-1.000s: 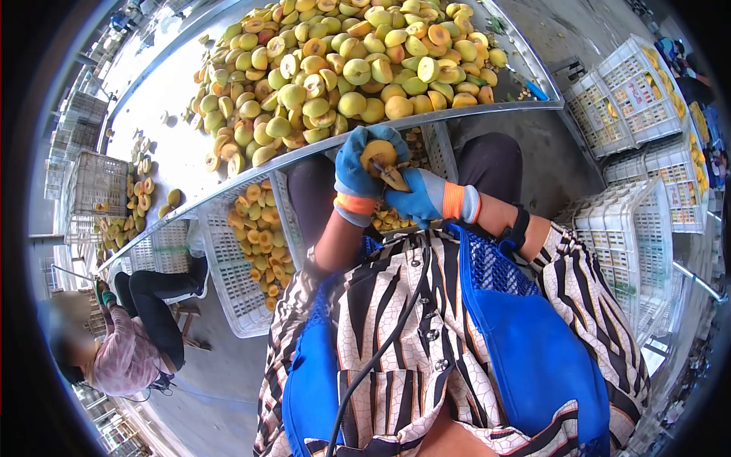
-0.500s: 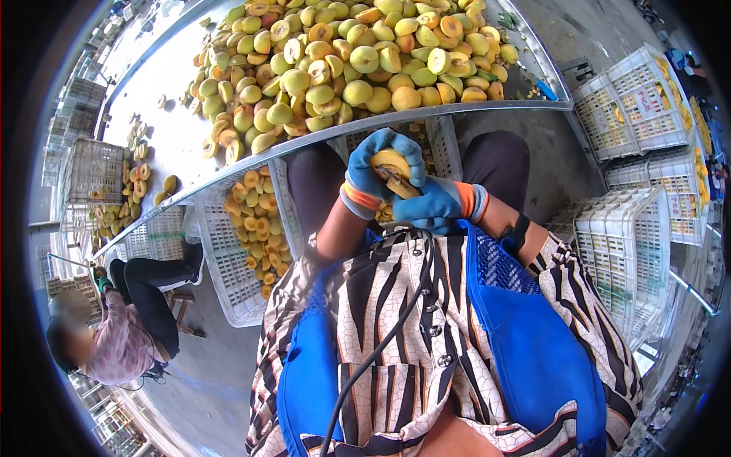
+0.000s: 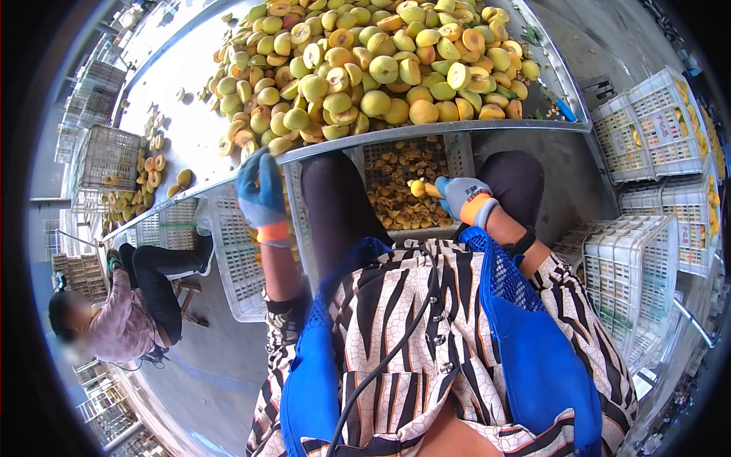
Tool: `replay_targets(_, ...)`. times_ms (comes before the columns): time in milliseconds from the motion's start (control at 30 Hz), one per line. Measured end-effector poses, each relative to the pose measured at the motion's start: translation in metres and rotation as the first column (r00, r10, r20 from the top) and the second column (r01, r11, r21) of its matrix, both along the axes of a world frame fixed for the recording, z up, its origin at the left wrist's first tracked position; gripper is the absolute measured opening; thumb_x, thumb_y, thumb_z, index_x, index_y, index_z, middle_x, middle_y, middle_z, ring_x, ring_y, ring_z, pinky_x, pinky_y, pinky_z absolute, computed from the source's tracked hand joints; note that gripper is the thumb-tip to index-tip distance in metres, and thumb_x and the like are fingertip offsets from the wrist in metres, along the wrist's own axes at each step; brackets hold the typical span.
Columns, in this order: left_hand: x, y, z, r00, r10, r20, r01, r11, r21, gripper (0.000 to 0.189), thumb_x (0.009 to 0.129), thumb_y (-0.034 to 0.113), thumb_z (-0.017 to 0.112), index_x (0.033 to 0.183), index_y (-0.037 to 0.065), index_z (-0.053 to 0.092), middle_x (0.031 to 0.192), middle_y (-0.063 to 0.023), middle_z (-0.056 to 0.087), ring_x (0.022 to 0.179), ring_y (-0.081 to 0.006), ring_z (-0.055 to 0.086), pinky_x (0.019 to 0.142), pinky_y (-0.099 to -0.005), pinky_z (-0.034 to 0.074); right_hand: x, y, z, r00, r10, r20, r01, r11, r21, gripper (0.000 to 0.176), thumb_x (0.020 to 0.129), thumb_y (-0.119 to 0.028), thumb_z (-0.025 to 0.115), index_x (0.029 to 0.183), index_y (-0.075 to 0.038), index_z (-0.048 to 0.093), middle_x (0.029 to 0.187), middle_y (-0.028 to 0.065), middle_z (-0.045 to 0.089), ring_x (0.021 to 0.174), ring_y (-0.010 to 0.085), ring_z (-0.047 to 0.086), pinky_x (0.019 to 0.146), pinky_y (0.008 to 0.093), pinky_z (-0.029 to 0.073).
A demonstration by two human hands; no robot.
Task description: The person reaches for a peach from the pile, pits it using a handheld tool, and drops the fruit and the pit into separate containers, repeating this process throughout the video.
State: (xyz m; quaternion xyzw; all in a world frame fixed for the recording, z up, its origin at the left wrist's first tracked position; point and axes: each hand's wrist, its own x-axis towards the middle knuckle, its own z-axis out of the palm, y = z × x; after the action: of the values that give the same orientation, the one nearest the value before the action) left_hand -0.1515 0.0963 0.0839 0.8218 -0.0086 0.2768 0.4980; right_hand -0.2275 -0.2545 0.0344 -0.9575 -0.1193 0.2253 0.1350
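My right hand (image 3: 463,198), in a blue and grey glove with an orange cuff, is closed round a short pitting tool (image 3: 434,190). A round yellow piece (image 3: 417,188) shows at the tool's far end, over a crate (image 3: 458,156) of brown and yellow fruit scraps (image 3: 407,212). Off to the left, my gloved left hand (image 3: 261,190) is raised at the table's near edge, slightly blurred. Its fingers are loosely bent and apart, with no fruit visible in them. Close beyond its fingertips lies the pile of halved, yellow-green peaches (image 3: 381,72).
The metal table (image 3: 183,84) has a raised rim. Below its left part stands a white crate (image 3: 232,259), partly behind my left arm. Stacked crates (image 3: 640,126) and a white crate (image 3: 632,266) stand at right. A seated person (image 3: 129,312) works at left. A blue-handled tool (image 3: 566,110) lies in the table corner.
My hands have parted: the left has moved left to the table edge and no longer shows the peach half. The right, still with the tool, has moved right. The scrap crate is uncovered.
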Motion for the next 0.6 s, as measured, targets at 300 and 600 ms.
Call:
replay_targets(300,0.097,0.0,-0.034,0.986,-0.166,0.014,0.116,0.744,0.658,0.039,0.077,0.026,0.071,0.111,0.008,0.062,0.114,-0.0136,0.062,0.108,-0.0309,0.057,0.096,-0.0395,0.044,0.011,0.008,-0.02,0.977,-0.197,0.087,0.18,0.969,0.172,0.031,0.087,-0.033,0.059,0.102,-0.006,0.057,0.085,0.0225,0.065,0.077,0.0413,0.063,0.068,0.0483,0.049)
replay_targets(600,0.123,-0.014,-0.028,0.98,-0.058,-0.189,0.158,0.802,0.575,0.044,0.073,0.035,0.074,0.111,0.014,0.064,0.107,-0.0141,0.063,0.099,-0.0308,0.059,0.087,-0.0399,0.048,0.005,-0.003,-0.031,0.977,-0.198,0.079,0.191,0.978,0.081,0.03,0.086,-0.03,0.061,0.1,-0.005,0.055,0.083,0.0224,0.065,0.075,0.0412,0.062,0.064,0.0489,0.049)
